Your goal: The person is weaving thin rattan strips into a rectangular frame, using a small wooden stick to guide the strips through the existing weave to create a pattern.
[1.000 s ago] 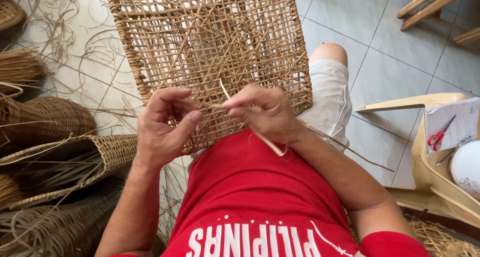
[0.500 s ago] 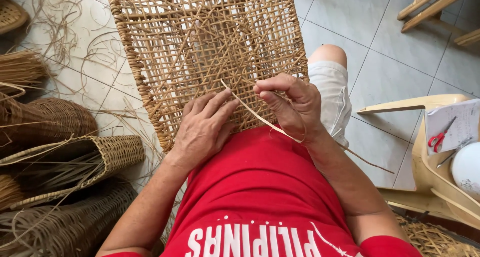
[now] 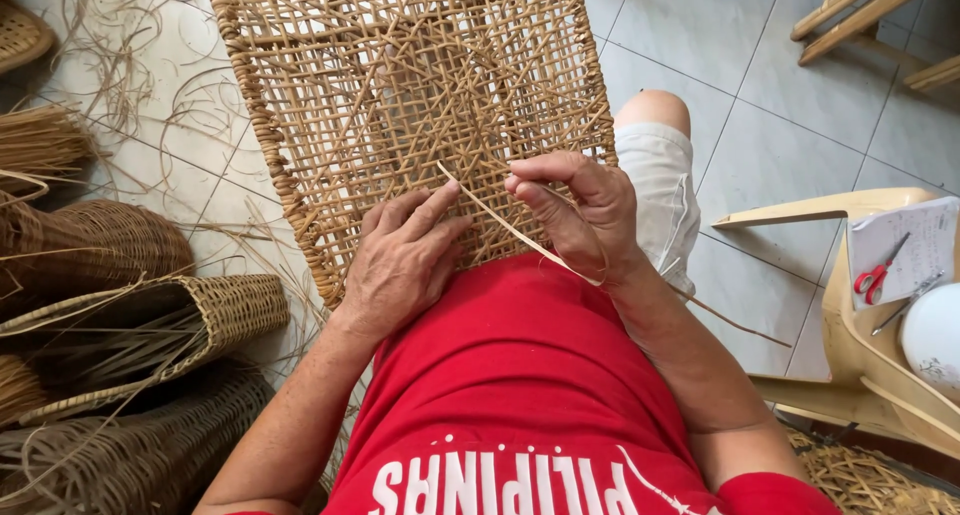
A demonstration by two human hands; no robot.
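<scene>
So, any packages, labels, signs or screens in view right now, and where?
Paper sheet: on the tan plastic chair at right, white, rectangular, handwritten, red-handled scissors lying on it.
Shirt print: bottom edge, white block lettering on red fabric.
No packages, signs or screens.

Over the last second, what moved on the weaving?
The right hand has drawn the rattan strip up and to the right, away from the left hand. The left hand let go of the strip and now lies flat on the woven panel. Panel, baskets and scissors stayed put.
</scene>
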